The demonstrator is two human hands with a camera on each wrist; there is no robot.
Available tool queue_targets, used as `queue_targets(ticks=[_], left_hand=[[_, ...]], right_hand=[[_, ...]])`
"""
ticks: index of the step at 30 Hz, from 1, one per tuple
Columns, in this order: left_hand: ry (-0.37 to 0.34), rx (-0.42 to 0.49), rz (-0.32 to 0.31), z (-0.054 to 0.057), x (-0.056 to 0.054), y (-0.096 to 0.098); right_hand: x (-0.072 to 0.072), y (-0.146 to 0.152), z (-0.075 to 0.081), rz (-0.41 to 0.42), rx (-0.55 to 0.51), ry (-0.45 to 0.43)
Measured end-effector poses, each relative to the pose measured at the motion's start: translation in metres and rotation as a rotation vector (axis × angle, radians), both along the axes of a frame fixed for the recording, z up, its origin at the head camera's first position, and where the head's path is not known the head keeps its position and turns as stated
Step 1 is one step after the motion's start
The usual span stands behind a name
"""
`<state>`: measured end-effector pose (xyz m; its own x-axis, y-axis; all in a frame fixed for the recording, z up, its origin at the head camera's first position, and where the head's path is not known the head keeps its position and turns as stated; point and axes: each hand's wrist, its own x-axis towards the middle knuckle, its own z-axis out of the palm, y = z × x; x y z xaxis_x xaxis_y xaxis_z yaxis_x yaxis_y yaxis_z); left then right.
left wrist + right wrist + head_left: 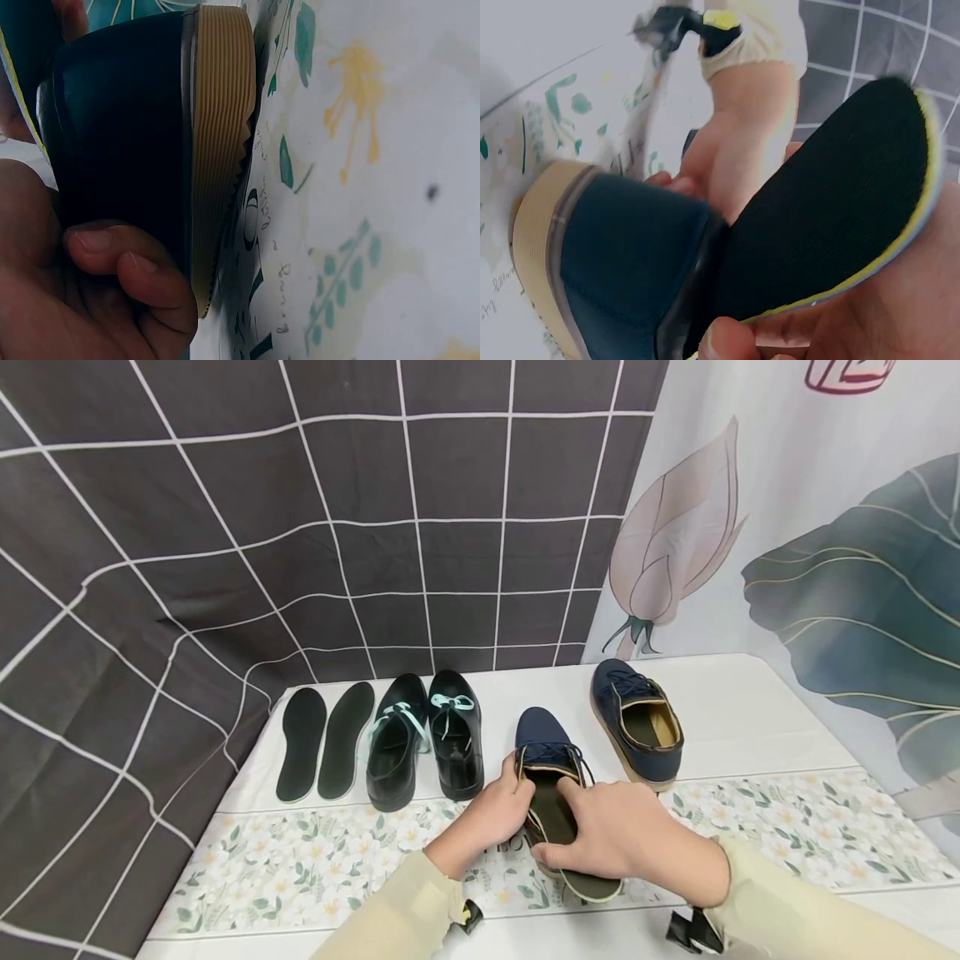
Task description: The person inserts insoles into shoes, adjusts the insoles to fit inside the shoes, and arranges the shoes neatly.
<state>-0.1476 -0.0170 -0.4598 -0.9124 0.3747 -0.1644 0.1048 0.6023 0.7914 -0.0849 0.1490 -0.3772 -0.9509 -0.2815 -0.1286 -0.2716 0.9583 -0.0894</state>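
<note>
A navy lace-up shoe (pixel 542 725) with a tan sole stands upright on the table, toe pointing away. My left hand (pixel 498 810) grips its left side, fingertips pressed to the upper in the left wrist view. A dark insole (pixel 594 888) lies partly inside the shoe, its rear end jutting out past the heel. My right hand (pixel 630 831) pinches this insole, thumb on the left edge and fingers reaching toward the shoe opening. In the right wrist view the insole (pixel 832 202) slants up out of the shoe's heel (pixel 630 247), showing a yellow edge. Its front end is hidden inside.
The matching navy shoe (pixel 636 720) stands behind to the right. Two black shoes with mint laces, a left one (pixel 392 760) and a right one (pixel 455 735), stand to the left, beside two black insoles, one outer (pixel 303 743) and one inner (pixel 346 739). A dark gridded curtain (pixel 457 556) hangs behind.
</note>
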Motion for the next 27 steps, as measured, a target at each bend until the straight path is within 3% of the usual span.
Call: queue_targets(ticks=[8, 12, 20, 27], left_hand=[[0.006, -0.009, 0.006, 0.002, -0.001, 0.000], [0.006, -0.001, -0.005, 0.002, 0.000, 0.000], [0.012, 0.001, -0.018, -0.001, 0.002, -0.001], [0.027, 0.001, -0.033, -0.001, 0.001, 0.000]], right_hand=[[0.008, -0.003, -0.003, 0.032, -0.039, 0.060], [0.008, -0.005, -0.002, 0.032, -0.049, 0.049], [0.000, -0.002, -0.003, 0.096, -0.181, 0.083], [-0.009, -0.003, -0.007, 0.047, -0.194, 0.072]])
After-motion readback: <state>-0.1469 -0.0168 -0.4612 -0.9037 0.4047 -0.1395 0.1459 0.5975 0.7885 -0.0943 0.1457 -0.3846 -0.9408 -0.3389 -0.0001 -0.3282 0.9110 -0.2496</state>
